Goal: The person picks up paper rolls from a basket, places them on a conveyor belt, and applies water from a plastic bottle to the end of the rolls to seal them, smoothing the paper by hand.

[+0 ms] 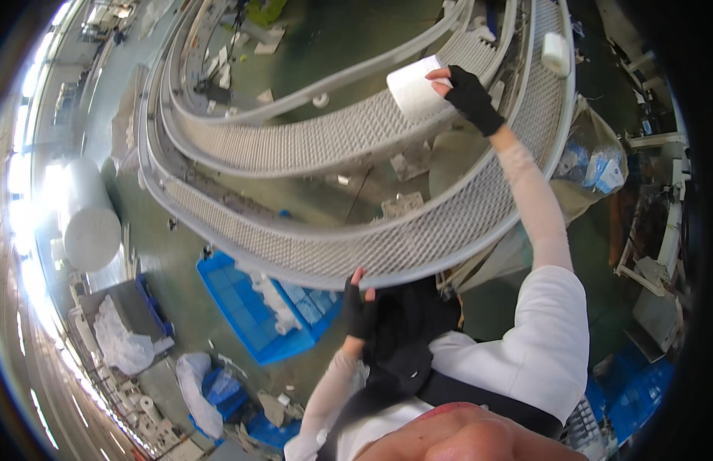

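Note:
My right hand [470, 98], in a black fingerless glove, reaches far forward and grips the right end of a white paper roll [415, 91]. The roll lies tilted on the upper curved conveyor [310, 142], and its underside is hidden. My left hand [359, 309], gloved the same way, is close to my body beside the outer rail [295, 276] of the lower curved conveyor [356, 250]. Its bare fingertips are apart and rest at the rail, with nothing seen in them.
Another white roll [555, 54] sits on the conveyor at far right. A blue crate [232, 307] with white items stands below the rail at left. A large white roll [91, 223] lies farther left. A sack [595, 165] with plastic bags leans by the conveyor's right side.

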Demonstrator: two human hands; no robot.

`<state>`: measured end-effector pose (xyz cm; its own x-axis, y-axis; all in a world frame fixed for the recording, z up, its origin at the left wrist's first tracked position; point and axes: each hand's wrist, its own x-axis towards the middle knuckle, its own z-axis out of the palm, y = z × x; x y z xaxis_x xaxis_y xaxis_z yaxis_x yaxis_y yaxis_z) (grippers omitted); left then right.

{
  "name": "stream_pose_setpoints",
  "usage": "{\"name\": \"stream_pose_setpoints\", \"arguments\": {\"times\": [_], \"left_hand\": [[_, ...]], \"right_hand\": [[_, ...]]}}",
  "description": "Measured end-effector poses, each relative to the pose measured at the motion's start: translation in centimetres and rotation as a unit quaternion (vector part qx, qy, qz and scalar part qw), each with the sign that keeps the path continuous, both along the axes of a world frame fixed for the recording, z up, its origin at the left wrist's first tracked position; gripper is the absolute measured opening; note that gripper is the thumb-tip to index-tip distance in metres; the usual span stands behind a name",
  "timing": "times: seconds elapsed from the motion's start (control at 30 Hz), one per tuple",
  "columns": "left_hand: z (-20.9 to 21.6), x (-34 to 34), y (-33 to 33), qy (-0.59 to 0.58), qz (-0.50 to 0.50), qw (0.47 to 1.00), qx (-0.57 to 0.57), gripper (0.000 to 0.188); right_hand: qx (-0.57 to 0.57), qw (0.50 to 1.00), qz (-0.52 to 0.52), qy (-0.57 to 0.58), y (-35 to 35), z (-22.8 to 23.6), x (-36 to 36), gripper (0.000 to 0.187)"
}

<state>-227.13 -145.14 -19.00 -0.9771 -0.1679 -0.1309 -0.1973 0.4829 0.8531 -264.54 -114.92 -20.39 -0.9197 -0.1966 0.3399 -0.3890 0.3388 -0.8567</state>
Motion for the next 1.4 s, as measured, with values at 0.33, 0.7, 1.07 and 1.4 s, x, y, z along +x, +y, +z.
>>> {"name": "stream_pose_setpoints", "arguments": {"times": [0.33, 0.7, 1.07, 1.4], "left_hand": [[2.6, 3.3, -3.0, 0.079, -0.074, 0.896, 0.431, 0.065], [4.0, 10.1, -8.7, -0.117, -0.176, 0.847, 0.487, 0.069], [5.4, 12.0, -11.4, -0.042, -0.249, 0.895, 0.368, 0.069], [6.0, 13.2, -11.4, -0.028, -0.208, 0.883, 0.419, 0.068]], "right_hand": [[-0.105, 0.801, 0.442, -0.391, -10.4, 10.4, 25.0, 0.061], [-0.184, 0.819, 0.347, -0.418, -16.3, 6.4, 41.7, 0.069], [0.134, 0.816, 0.321, -0.461, -15.3, 8.1, 42.6, 0.068], [-0.394, 0.654, 0.253, -0.594, -17.2, 0.3, 46.3, 0.061]]}}
